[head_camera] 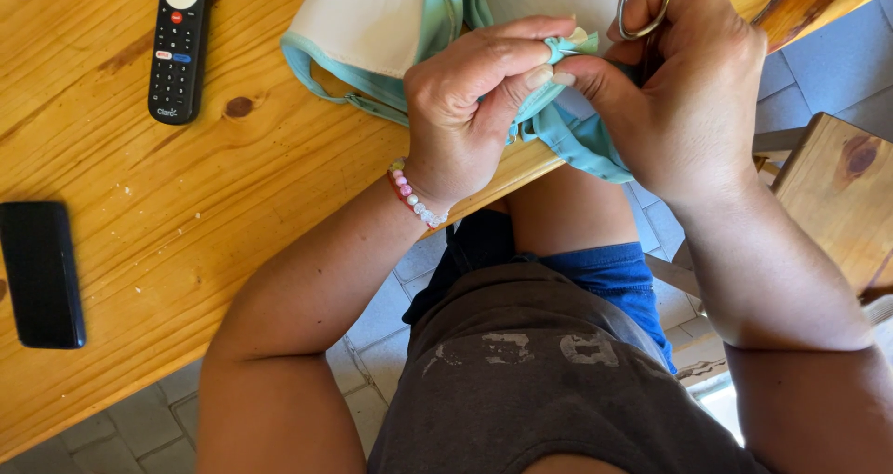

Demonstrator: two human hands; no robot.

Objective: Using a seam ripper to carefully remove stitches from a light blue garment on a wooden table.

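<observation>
Honey-orange pine counter (139, 223), streaked with darker grain and dotted with brown knots. Black remote control (179, 44) with a white ring at the top, one red button, small red and blue keys, pale numerals. Plain glossy black phone (40, 275). Turquoise fabric (409, 27) with a cream-white lining, pinched between left hand (470, 102) and right hand (684, 83). Silver metal scissor loop (644, 9). Bead bracelet (414, 198) in white, pink and red with a red cord. Charcoal-grey shirt (549, 390) bearing a faded pale print; bright blue shorts (619, 279). Grey floor tiles (819, 65) with lighter joints.
</observation>
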